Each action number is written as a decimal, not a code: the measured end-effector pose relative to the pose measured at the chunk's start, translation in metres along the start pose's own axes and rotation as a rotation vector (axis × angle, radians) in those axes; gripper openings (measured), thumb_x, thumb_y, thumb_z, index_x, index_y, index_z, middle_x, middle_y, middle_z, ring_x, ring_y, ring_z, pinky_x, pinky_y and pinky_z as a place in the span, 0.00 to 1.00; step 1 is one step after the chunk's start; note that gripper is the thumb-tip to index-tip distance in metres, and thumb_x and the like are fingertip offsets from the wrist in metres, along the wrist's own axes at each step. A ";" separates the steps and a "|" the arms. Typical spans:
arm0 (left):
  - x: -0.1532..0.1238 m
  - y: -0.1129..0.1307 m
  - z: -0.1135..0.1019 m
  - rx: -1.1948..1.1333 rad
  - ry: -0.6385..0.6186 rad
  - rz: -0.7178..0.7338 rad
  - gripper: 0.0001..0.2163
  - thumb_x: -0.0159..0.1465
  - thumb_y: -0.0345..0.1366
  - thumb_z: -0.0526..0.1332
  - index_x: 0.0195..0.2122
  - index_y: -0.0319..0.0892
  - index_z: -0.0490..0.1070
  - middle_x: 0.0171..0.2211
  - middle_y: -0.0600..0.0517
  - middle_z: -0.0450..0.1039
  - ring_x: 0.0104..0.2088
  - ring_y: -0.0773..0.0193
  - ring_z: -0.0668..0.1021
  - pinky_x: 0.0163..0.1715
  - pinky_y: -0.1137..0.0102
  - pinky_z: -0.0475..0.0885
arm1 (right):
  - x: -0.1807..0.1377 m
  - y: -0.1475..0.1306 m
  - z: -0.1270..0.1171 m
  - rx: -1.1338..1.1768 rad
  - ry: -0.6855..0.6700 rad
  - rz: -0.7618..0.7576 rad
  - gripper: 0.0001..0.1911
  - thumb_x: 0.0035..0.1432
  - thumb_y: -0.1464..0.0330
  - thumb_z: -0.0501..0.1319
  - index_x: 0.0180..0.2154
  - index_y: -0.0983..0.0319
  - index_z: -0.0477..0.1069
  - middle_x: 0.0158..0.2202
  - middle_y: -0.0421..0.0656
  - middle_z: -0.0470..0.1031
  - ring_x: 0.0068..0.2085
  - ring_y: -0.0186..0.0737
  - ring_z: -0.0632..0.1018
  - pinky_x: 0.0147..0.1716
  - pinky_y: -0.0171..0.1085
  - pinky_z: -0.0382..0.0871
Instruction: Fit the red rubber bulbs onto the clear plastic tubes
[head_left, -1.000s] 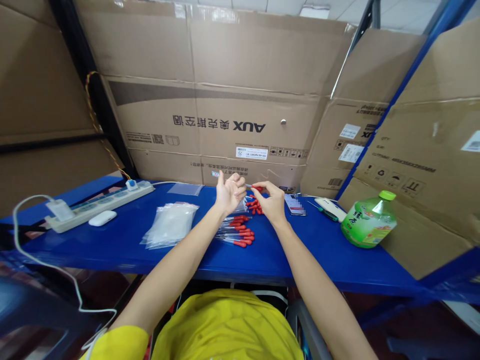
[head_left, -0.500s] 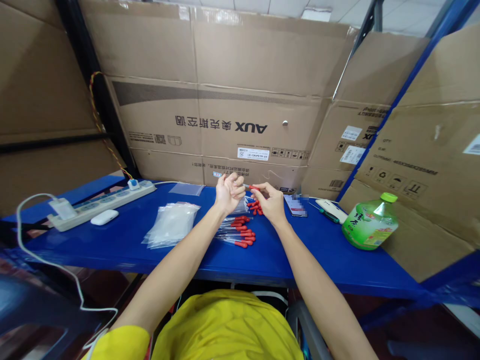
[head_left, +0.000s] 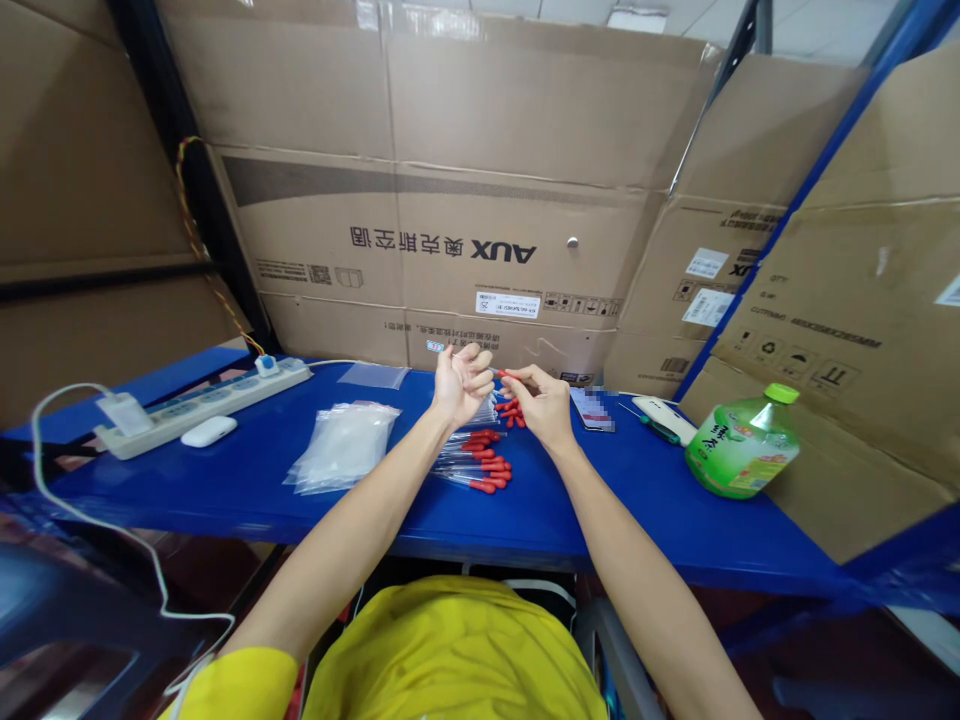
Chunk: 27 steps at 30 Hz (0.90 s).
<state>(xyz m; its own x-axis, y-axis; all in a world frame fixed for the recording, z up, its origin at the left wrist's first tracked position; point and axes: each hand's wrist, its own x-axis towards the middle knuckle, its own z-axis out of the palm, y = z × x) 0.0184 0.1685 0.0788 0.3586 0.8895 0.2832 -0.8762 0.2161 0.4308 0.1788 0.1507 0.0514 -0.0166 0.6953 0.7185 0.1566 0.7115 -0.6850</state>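
Note:
My left hand [head_left: 461, 385] is raised above the table with its fingers curled around a thin glass dropper tube, mostly hidden inside it. My right hand [head_left: 544, 405] pinches a red rubber bulb [head_left: 504, 373] at the tube's end, close to my left fingers. Below them lie several loose red rubber bulbs [head_left: 511, 412] and a bunch of clear glass tubes [head_left: 486, 412], partly behind my left wrist. Nearer to me, several droppers with red bulbs [head_left: 491, 467] lie in a row, bulbs pointing right.
Clear plastic bags [head_left: 341, 450] lie stacked at left, with another flat bag [head_left: 373, 375] behind. Farther left are a power strip [head_left: 202, 405] and a white case [head_left: 209, 431]. At right are a phone [head_left: 592, 409], a green-handled tool [head_left: 660, 428] and a green bottle [head_left: 741, 445]. Cardboard [head_left: 450, 120] walls the back.
The red bulb now sits closer to my left fingers, and less of the glass tube shows between my hands. The droppers on the table have not moved.

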 end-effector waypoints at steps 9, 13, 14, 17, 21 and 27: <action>0.000 -0.002 0.000 -0.033 0.022 0.005 0.19 0.75 0.47 0.45 0.29 0.44 0.50 0.22 0.61 0.47 0.13 0.75 0.50 0.13 0.76 0.44 | -0.002 -0.001 0.002 -0.015 -0.012 -0.020 0.14 0.62 0.56 0.67 0.39 0.60 0.81 0.33 0.44 0.85 0.33 0.46 0.86 0.36 0.41 0.83; 0.000 -0.003 0.002 -0.057 0.042 0.013 0.19 0.76 0.47 0.44 0.28 0.44 0.50 0.21 0.61 0.47 0.12 0.75 0.48 0.13 0.76 0.44 | -0.003 -0.002 0.003 -0.075 -0.011 -0.072 0.13 0.63 0.56 0.66 0.40 0.58 0.81 0.34 0.44 0.85 0.34 0.46 0.86 0.37 0.40 0.82; 0.000 -0.003 0.002 -0.059 0.052 0.012 0.19 0.76 0.47 0.44 0.29 0.44 0.51 0.21 0.61 0.48 0.12 0.75 0.48 0.13 0.76 0.44 | -0.004 -0.002 0.003 -0.097 -0.012 -0.082 0.13 0.64 0.57 0.65 0.41 0.58 0.81 0.34 0.44 0.85 0.34 0.46 0.86 0.37 0.40 0.82; 0.000 -0.002 0.002 -0.055 0.062 0.004 0.19 0.75 0.47 0.46 0.28 0.44 0.51 0.21 0.61 0.47 0.12 0.75 0.48 0.12 0.76 0.44 | -0.004 -0.001 0.001 -0.147 -0.019 -0.101 0.13 0.65 0.57 0.64 0.42 0.57 0.81 0.35 0.44 0.86 0.35 0.46 0.86 0.37 0.40 0.82; 0.000 -0.002 0.001 -0.039 0.030 -0.007 0.19 0.75 0.48 0.45 0.28 0.44 0.50 0.21 0.61 0.47 0.12 0.75 0.49 0.12 0.76 0.44 | -0.003 0.000 -0.001 -0.185 -0.043 -0.133 0.12 0.66 0.58 0.64 0.42 0.57 0.81 0.36 0.44 0.86 0.35 0.45 0.86 0.38 0.39 0.81; 0.000 -0.002 0.001 -0.036 0.033 -0.018 0.19 0.75 0.48 0.45 0.28 0.44 0.50 0.21 0.61 0.47 0.12 0.75 0.50 0.13 0.76 0.45 | -0.005 -0.002 -0.001 -0.230 -0.035 -0.159 0.11 0.66 0.59 0.63 0.42 0.57 0.81 0.38 0.43 0.86 0.36 0.45 0.86 0.38 0.39 0.80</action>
<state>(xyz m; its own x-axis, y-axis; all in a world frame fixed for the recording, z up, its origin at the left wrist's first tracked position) 0.0206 0.1675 0.0784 0.3645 0.8980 0.2466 -0.8806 0.2463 0.4047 0.1796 0.1457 0.0499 -0.0921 0.5829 0.8073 0.3697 0.7728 -0.5159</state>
